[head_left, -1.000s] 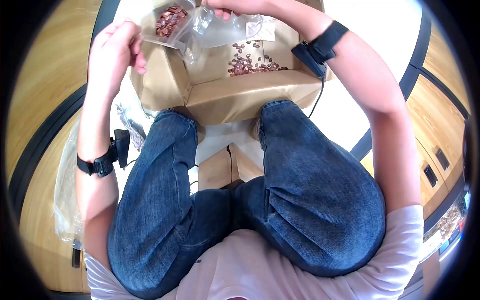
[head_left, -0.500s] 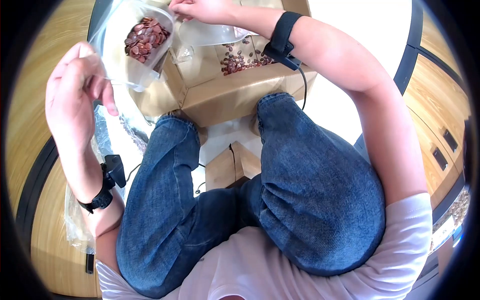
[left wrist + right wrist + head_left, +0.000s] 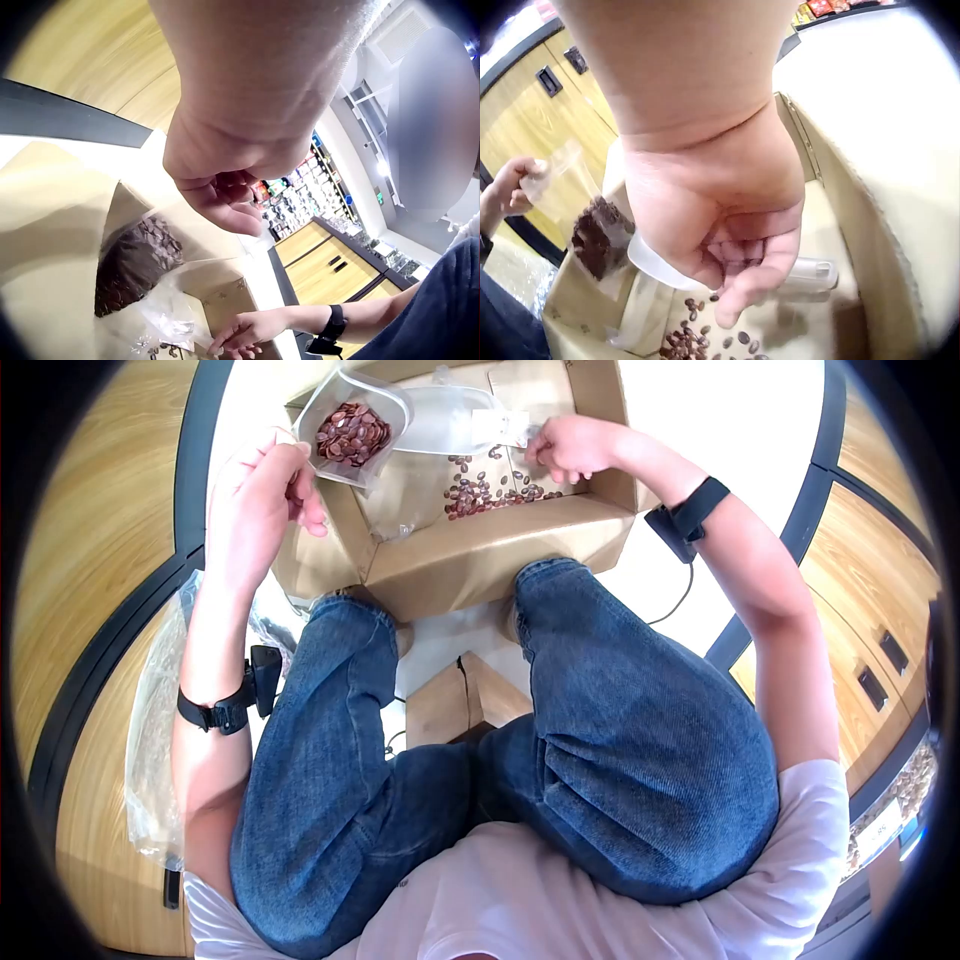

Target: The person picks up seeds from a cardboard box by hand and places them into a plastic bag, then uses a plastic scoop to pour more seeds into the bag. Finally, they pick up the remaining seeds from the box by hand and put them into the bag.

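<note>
Pinching the edge of a clear bag (image 3: 340, 390) in the upper left of the head view, the left hand (image 3: 255, 490) lies just left of and below the bag's mouth, thumb and forefinger together on its near corner. The bag, spread wide at the top, holds a heap of reddish-brown seeds (image 3: 352, 435) and hangs at the left side of a cardboard box (image 3: 480, 540). A translucent scoop (image 3: 445, 420) lies at upper centre, its bowl just right of the bag. The right hand (image 3: 580, 445), at upper right of centre, is beside the scoop's far end, well apart from the bag; its fingers curl inward (whether they clasp the handle cannot be told, even from the right wrist view, where the handle's tip shows beyond the hand). Below the scoop and to the left of the right hand, loose seeds (image 3: 468, 498) are scattered across the box floor. Crumpled clear plastic (image 3: 160, 740) lies at the left of the frame, beside the left forearm.
</note>
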